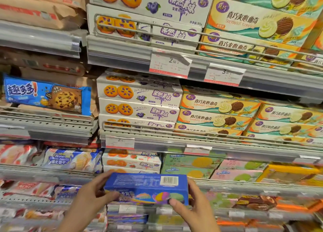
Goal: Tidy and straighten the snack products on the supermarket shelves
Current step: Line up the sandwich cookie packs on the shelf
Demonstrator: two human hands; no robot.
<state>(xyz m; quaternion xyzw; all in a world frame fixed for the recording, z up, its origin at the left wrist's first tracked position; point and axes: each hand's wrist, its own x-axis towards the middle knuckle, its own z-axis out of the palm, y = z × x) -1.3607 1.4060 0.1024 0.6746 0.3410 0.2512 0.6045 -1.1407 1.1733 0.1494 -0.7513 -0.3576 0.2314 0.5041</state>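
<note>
**Blue biscuit box held at both ends, low shelf**

Person's left hand (90, 195) & right hand (195, 209) each grip one end of a blue biscuit box (146, 188), fingers curled round it, barcode side up, in front of a lower shelf. Looks light, stiff cardboard w/ smooth print, contents prob. crumbly; the end-grip suits it, don't squeeze the long faces.

Readable: price tags (170, 64) "2.50" & "3.00"; yellow boxes (232, 22) say "Sandwich Cookies"; a blue-white pack (70, 159) reads "Wafer". Blueberry cookie boxes (139, 93) and the blue chocolate-chip cookie bag (47, 96) carry Chinese script only.
</note>
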